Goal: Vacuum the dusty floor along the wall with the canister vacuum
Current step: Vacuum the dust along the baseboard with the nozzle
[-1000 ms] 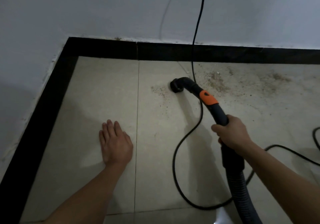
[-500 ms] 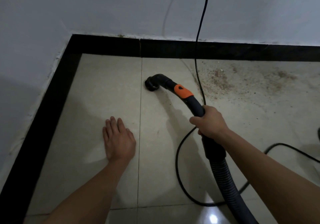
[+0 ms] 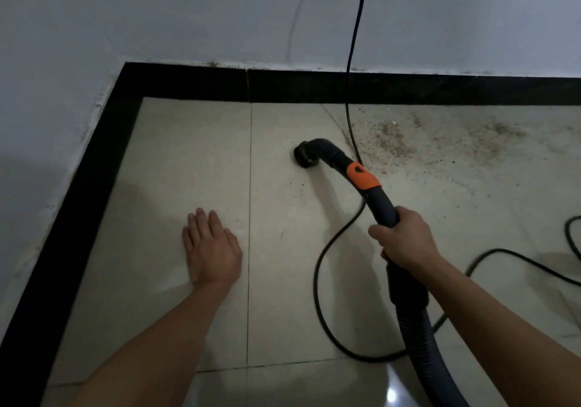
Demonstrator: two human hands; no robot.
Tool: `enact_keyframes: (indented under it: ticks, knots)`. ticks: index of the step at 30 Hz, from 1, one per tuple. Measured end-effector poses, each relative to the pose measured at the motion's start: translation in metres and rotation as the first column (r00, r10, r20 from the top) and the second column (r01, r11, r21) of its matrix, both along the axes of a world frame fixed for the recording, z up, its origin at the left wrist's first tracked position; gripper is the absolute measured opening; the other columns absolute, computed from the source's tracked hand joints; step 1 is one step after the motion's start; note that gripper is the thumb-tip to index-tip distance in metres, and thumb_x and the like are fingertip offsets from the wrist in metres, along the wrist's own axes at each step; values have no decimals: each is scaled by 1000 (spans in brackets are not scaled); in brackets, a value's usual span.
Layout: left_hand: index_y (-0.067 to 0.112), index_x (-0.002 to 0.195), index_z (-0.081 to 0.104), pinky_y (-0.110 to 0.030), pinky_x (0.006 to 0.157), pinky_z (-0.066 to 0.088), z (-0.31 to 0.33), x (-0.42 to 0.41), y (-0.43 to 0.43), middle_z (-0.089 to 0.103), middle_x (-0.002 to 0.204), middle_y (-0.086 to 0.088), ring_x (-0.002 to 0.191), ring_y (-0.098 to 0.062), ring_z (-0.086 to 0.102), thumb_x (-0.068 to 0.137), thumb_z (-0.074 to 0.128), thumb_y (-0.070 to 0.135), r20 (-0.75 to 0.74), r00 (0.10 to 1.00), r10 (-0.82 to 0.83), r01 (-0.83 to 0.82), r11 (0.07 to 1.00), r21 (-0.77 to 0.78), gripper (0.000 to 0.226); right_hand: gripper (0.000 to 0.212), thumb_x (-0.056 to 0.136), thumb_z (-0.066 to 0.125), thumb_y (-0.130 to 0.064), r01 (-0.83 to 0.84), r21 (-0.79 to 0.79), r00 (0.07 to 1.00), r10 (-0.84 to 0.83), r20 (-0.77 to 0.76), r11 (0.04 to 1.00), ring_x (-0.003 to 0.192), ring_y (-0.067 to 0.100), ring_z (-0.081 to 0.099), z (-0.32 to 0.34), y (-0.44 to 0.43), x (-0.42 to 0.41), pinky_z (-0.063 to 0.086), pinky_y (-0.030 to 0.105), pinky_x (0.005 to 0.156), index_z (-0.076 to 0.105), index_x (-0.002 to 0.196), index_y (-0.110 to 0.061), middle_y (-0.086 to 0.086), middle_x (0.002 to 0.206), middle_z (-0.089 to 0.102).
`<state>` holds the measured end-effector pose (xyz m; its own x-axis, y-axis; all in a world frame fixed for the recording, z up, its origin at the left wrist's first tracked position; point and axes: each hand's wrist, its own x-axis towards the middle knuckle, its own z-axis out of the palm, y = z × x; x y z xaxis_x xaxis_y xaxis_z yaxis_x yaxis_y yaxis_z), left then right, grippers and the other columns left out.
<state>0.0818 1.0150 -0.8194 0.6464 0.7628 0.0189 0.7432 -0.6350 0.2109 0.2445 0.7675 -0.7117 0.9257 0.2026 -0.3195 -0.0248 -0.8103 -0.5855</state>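
Observation:
My right hand (image 3: 404,241) grips the dark vacuum handle (image 3: 382,206) just below its orange band (image 3: 363,176). The curved black nozzle (image 3: 306,155) rests mouth-down on the beige tiled floor (image 3: 195,161), a little short of the wall. A ribbed hose (image 3: 427,347) runs from the handle down past my forearm and out of view. Brown dust (image 3: 393,139) lies scattered to the right of the nozzle, along the black skirting (image 3: 408,88). My left hand (image 3: 210,247) lies flat on the tile, fingers straight, palm down. The canister is not in view.
A black power cord (image 3: 353,60) hangs down the white wall, passes behind the handle and loops across the floor (image 3: 317,280) toward the right. The skirting turns a corner at the upper left (image 3: 132,73). More dust spreads at the far right (image 3: 496,133).
The nozzle swept left across the tile onto cleaner floor, then came back a little to the right toward the dust. The small dust patch at the nozzle is gone. My left hand stayed flat.

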Motion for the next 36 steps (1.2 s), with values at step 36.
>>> enact_keyframes:
  ticks: [36]
  knots:
    - [-8,136,44,-52,114,19,-6,-3,2,37,145,-30,137,-44,31,88,32,25,55,998,-15,16,1000,-10,59,17,74,70,-18,-117,-98,992,113,-50,988,40,13,61,15,-72,-45,43,24,40,56,82,-23,3,58,63]
